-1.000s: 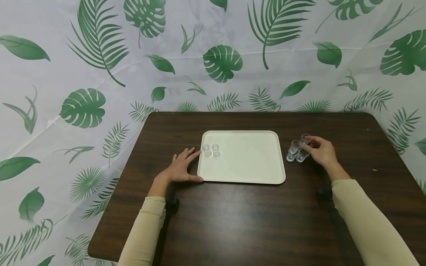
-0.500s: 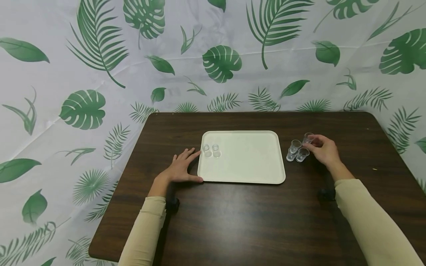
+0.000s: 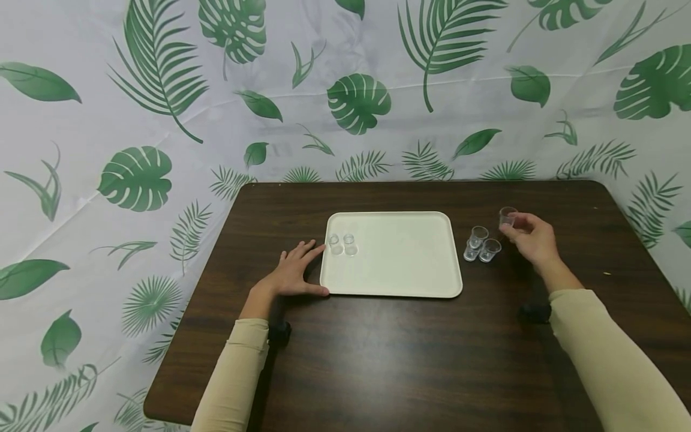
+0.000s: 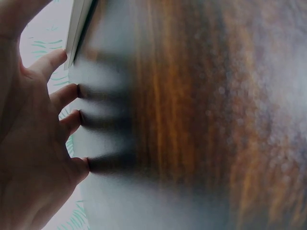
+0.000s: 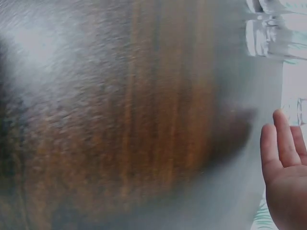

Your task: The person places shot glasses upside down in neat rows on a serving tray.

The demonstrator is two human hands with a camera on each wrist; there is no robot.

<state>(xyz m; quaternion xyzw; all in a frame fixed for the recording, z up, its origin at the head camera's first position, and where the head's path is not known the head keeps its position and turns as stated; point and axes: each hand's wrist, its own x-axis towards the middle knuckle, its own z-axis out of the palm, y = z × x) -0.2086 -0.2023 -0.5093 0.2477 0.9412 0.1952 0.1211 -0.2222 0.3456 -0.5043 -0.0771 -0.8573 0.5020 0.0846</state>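
Note:
My right hand (image 3: 533, 241) pinches a small clear shot glass (image 3: 506, 217) between thumb and fingers, held to the right of a cluster of similar glasses. In that cluster, one glass (image 3: 478, 236) sits higher on others, beside another glass (image 3: 490, 249) on the table. Two more clear glasses (image 3: 350, 245) stand side by side near the left end of a white tray (image 3: 402, 255), seemingly mouth-down. My left hand (image 3: 292, 271) lies with fingers spread at the tray's left side, thumb and index finger touching its edge. In the left wrist view, the other fingertips (image 4: 76, 120) rest on the tabletop.
The dark wood-grain table (image 3: 394, 354) has rounded corners and reaches back to a white cloth (image 3: 302, 132) printed with green leaves. A tiny yellowish mark (image 3: 607, 273) lies on the right part of the table.
My right hand has drawn the pinched glass away from the cluster, rightward and slightly back, uncovering the glass in front. The left hand and tray have stayed in place.

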